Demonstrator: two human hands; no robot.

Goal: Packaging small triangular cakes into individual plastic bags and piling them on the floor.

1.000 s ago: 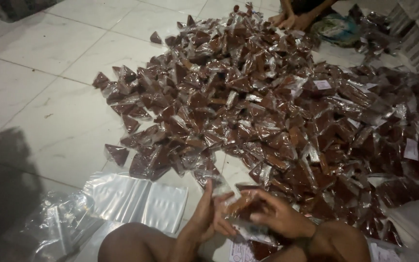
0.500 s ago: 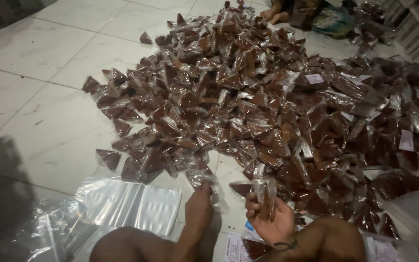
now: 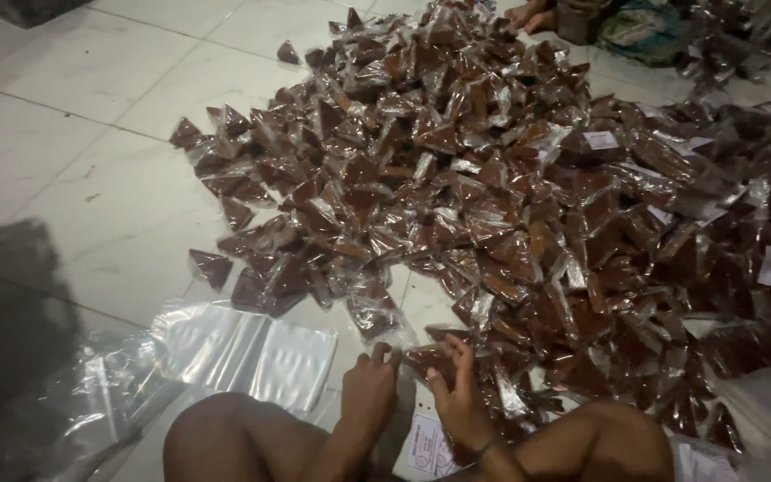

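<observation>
A big heap of small clear triangular packets (image 3: pixel 510 178) filled with dark brown stuff covers the white tiled floor. I sit cross-legged at its near edge. My left hand (image 3: pixel 369 393) and my right hand (image 3: pixel 459 402) meet over one brown packet (image 3: pixel 426 357) at the bottom of the heap, fingers pinching its two ends. A white paper label (image 3: pixel 426 444) lies on the floor between my legs, just under my hands.
Empty clear plastic bags (image 3: pixel 243 344) lie flat on the floor to the left of my left knee (image 3: pixel 225 428), with more crumpled plastic (image 3: pixel 73 411) further left. Another person's hand (image 3: pixel 528 13) and a bundle (image 3: pixel 644 31) show at the far side of the heap.
My hands were together holding plastic, then the right one lifted a packet. Now both have reached forward to a packet at the heap's near edge. The view shifted slightly.
</observation>
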